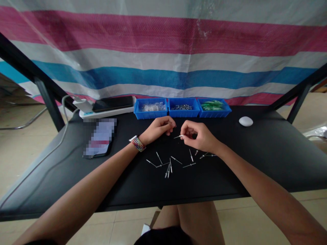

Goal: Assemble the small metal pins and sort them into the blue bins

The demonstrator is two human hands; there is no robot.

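My right hand (195,135) pinches a blind rivet (178,136) between thumb and forefinger, its thin pin pointing left. Just to the left, my left hand (162,126) hovers with curled fingers near the rivet but apart from it. What its fingertips hold, if anything, is too small to make out. Below both hands, several loose blind rivets (168,168) lie scattered on the black table (204,183). Others lie by my right wrist, partly hidden by it.
Along the back stand three blue bins: one with clear plastic pieces (150,115), one with metal rivets (184,113), one with green packets (214,113). At left are a phone (100,137), a power strip (107,112) and a dark phone (112,103); a white mouse (245,121) lies right.
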